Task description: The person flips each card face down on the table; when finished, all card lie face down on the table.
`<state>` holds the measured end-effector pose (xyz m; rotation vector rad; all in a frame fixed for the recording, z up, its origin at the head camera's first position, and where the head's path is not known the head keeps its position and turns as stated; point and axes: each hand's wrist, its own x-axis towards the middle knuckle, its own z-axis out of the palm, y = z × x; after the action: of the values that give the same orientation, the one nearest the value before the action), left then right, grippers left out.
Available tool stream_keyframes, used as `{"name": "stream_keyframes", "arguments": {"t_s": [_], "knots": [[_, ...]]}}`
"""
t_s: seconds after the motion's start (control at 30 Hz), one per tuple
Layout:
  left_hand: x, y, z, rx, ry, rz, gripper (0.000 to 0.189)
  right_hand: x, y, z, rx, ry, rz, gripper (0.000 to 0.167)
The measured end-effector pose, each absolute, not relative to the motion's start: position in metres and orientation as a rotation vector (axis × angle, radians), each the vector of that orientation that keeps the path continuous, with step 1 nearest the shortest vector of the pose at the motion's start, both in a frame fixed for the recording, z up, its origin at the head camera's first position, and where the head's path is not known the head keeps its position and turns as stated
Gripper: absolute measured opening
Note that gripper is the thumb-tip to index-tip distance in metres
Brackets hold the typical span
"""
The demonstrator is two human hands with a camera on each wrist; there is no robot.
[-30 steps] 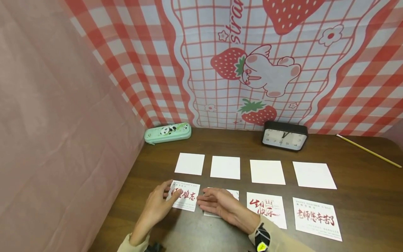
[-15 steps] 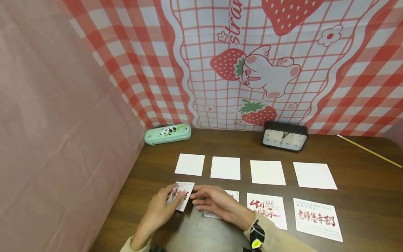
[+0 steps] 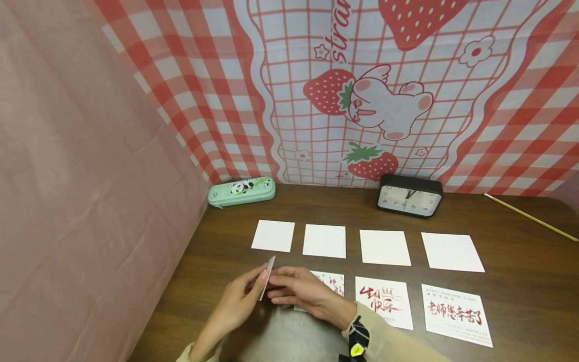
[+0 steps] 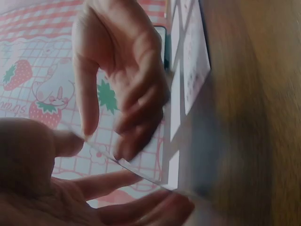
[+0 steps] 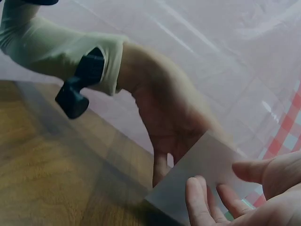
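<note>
A square printed greeting card (image 3: 271,265) is held up off the table in my left hand (image 3: 238,296), thumb and fingers at its sides. In the head view it stands nearly edge-on. Its plain white back (image 5: 200,157) faces the right wrist camera. Close to the right of that card is my right hand (image 3: 312,296), its fingers loosely bent, with fingertips (image 5: 194,188) against or very near the back. Beneath the right hand lies a card with red flowers (image 3: 334,282), partly covered. Farther right lie two cards with red Chinese writing (image 3: 384,304) (image 3: 456,315).
Several blank white cards (image 3: 323,241) form a row behind the printed ones. Along the back stand a green panda pencil case (image 3: 242,191) and a black clock (image 3: 409,196). A yellow pencil (image 3: 530,216) lies at the right. A checked strawberry cloth (image 3: 316,166) hangs behind the table.
The left-hand card has come up off the table and turned from lying flat, print upward, to nearly edge-on. My right hand has shifted left towards it, uncovering more of the flower card.
</note>
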<state>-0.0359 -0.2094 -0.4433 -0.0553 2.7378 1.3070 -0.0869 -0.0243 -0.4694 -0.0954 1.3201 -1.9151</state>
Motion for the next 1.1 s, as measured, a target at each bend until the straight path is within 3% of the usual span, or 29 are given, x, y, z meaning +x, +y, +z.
{"name": "stream_keyframes", "arguments": {"t_s": [0.4,0.83,1.1], "knots": [[-0.034,-0.208,-0.431,-0.018,2.674,1.561,0.054,-0.085,-0.029,-0.465,-0.122,1.556,-1.883,0.047],[-0.039,-0.222,-0.422,0.024,2.488,1.880,0.039,-0.088,-0.028,-0.469,-0.056,1.603,-1.972,0.051],[-0.041,-0.233,-0.423,-0.151,2.598,1.966,0.028,-0.086,-0.024,-0.479,-0.063,1.631,-2.066,0.043]]}}
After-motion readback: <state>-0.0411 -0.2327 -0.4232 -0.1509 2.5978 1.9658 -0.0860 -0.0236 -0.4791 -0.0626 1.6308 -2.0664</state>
